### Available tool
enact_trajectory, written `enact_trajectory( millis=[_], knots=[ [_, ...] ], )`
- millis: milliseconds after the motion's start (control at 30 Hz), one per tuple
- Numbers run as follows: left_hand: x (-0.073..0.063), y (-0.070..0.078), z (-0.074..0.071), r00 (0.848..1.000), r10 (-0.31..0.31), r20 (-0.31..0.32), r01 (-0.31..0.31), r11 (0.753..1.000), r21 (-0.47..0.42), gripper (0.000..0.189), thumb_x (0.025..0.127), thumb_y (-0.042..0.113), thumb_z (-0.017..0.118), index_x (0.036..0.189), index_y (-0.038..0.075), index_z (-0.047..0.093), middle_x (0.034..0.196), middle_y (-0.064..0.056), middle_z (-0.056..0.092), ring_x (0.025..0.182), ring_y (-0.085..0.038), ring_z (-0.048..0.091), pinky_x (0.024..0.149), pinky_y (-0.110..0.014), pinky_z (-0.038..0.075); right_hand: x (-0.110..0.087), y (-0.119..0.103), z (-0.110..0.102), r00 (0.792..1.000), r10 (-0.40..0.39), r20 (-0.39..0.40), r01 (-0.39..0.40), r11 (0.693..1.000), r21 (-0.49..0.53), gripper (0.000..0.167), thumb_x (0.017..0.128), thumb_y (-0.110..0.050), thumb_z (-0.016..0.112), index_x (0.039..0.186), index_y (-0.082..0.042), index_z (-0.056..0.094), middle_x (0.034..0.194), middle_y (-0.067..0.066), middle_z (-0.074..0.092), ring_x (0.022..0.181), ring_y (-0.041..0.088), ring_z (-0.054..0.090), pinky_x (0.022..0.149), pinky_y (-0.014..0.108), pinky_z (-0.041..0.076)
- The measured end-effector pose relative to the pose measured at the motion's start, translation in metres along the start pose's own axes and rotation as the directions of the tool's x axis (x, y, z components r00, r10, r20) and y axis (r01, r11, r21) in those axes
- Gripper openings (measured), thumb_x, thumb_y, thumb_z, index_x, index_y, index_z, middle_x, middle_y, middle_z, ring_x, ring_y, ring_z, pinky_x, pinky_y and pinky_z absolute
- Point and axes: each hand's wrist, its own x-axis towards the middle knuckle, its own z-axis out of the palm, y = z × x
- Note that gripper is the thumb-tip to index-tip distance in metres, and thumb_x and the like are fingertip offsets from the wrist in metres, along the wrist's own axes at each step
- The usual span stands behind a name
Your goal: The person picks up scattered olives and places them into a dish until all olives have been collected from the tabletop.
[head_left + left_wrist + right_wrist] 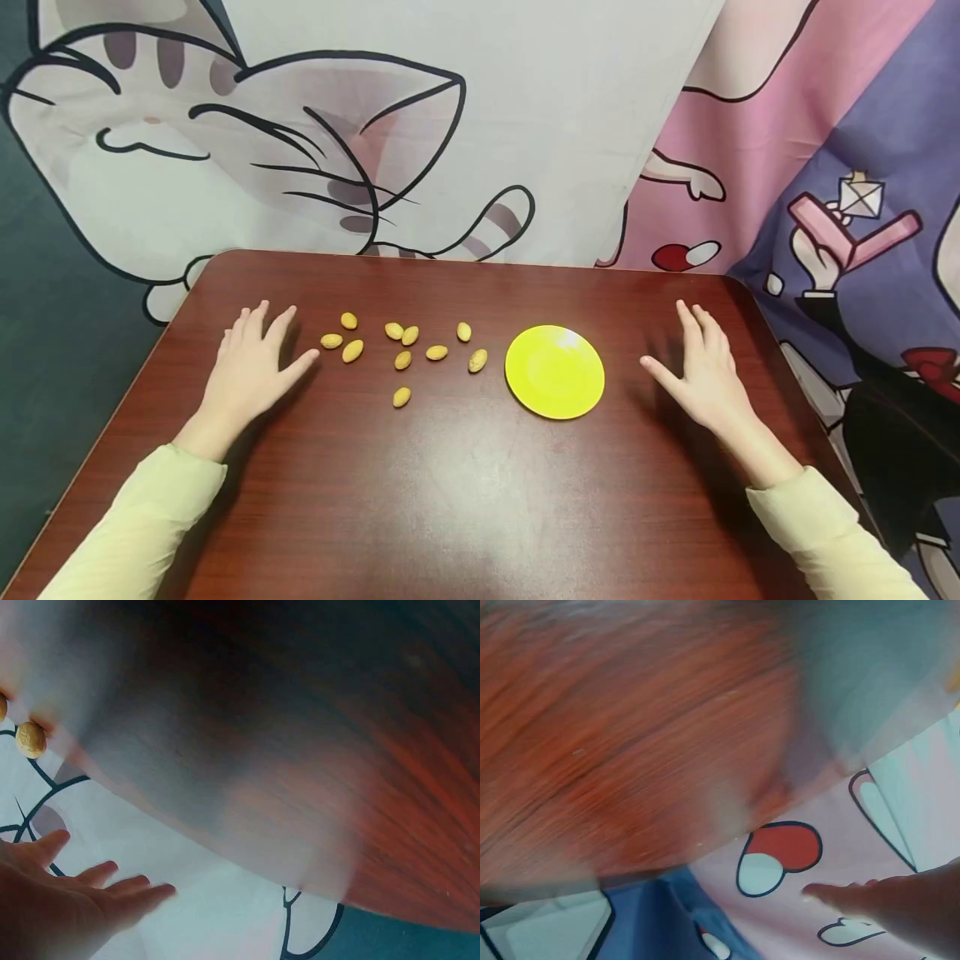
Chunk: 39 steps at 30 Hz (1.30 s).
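Several small yellow oval pieces, nut-like in shape, lie scattered across the table; one of them [402, 397] sits nearer the front than the others. To their right is a round yellow plate [555, 372] with nothing on it. My left hand [251, 367] hovers left of the pieces, fingers spread and thumb toward them, holding nothing. Beyond the plate, on the right, my right hand [705, 375] is also spread out and bare. The left wrist view catches a single yellow piece [31, 740] beside the fingers.
A dark red-brown wooden table [450, 500] with rounded far corners carries everything. Behind it hangs a white cloth [570, 125] printed with a cartoon cat, and at the right a pink and blue printed cloth [757, 167].
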Motion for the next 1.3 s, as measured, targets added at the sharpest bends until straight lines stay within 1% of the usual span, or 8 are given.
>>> enact_trajectory(
  millis=[300,600,900,1000,1067,1133,1200,1300],
  knots=[
    [0.007,0.002,0.002,1.000,0.005,0.003,-0.004,0.980,-0.201,0.068,0.093,0.029,0.077,0.147,-0.005,0.053,0.152,-0.036,0.047,0.142,-0.056,0.041,0.113,-0.073,0.035,0.004,-0.011,0.012,0.996,-0.051,0.071,0.044,0.993,0.105,0.098,0.096,-0.040,0.075,0.169,-0.006,0.019,0.167,0.031,0.026,0.153,0.053,0.023,0.121,0.076,0.025],
    [0.016,0.000,0.011,0.993,0.121,-0.002,-0.118,0.957,-0.265,0.058,0.086,0.013,0.086,0.136,-0.006,0.062,0.138,-0.031,0.059,0.133,-0.048,0.051,0.109,-0.067,0.040,0.008,-0.017,0.025,0.978,-0.102,0.181,0.056,0.968,0.244,0.096,0.093,-0.026,0.080,0.166,0.000,0.024,0.167,0.029,0.029,0.154,0.049,0.027,0.120,0.076,0.029],
    [0.025,0.002,0.017,0.991,0.125,0.054,-0.105,0.953,-0.285,0.050,0.083,0.007,0.089,0.128,-0.004,0.069,0.126,-0.027,0.067,0.116,-0.043,0.059,0.100,-0.059,0.046,0.016,-0.019,0.038,0.946,-0.196,0.259,0.108,0.942,0.319,0.095,0.088,-0.020,0.086,0.163,0.003,0.032,0.165,0.024,0.037,0.154,0.044,0.032,0.123,0.071,0.029],
    [0.027,0.002,0.019,0.990,0.120,0.072,-0.096,0.957,-0.275,0.048,0.083,0.006,0.089,0.126,-0.004,0.070,0.124,-0.027,0.068,0.113,-0.042,0.060,0.098,-0.058,0.047,0.016,-0.019,0.042,0.936,-0.214,0.278,0.108,0.930,0.352,0.094,0.087,-0.019,0.088,0.162,0.002,0.035,0.164,0.022,0.040,0.154,0.042,0.036,0.129,0.044,0.033],
    [0.029,0.002,0.020,0.990,0.124,0.074,-0.099,0.957,-0.273,0.047,0.083,0.005,0.088,0.125,-0.004,0.071,0.123,-0.027,0.068,0.113,-0.042,0.060,0.098,-0.058,0.046,0.016,-0.019,0.045,0.933,-0.230,0.277,0.111,0.915,0.387,0.095,0.085,-0.016,0.089,0.161,0.003,0.036,0.162,0.023,0.043,0.152,0.043,0.039,0.124,0.021,0.031],
    [0.030,0.001,0.020,0.989,0.125,0.073,-0.101,0.956,-0.276,0.046,0.082,0.005,0.088,0.124,-0.004,0.072,0.121,-0.027,0.069,0.111,-0.042,0.061,0.097,-0.058,0.046,0.017,-0.019,0.047,0.929,-0.240,0.283,0.107,0.903,0.416,0.096,0.083,-0.014,0.091,0.160,0.003,0.037,0.160,0.023,0.044,0.151,0.043,0.042,0.117,0.006,0.027],
    [0.031,0.001,0.020,0.989,0.129,0.067,-0.106,0.955,-0.278,0.044,0.082,0.004,0.088,0.122,-0.004,0.072,0.120,-0.027,0.070,0.110,-0.042,0.061,0.097,-0.058,0.046,0.019,-0.019,0.048,0.924,-0.248,0.292,0.104,0.896,0.432,0.097,0.081,-0.013,0.093,0.160,0.004,0.038,0.159,0.024,0.045,0.150,0.044,0.043,0.122,0.014,0.031],
    [0.032,0.000,0.021,0.989,0.126,0.074,-0.101,0.955,-0.278,0.042,0.082,0.005,0.087,0.120,-0.004,0.073,0.118,-0.027,0.070,0.110,-0.042,0.061,0.097,-0.058,0.046,0.021,-0.018,0.048,0.914,-0.247,0.323,0.096,0.903,0.420,0.100,0.079,-0.015,0.094,0.160,0.002,0.039,0.160,0.023,0.046,0.150,0.043,0.042,0.127,0.046,0.034]
  ],
)
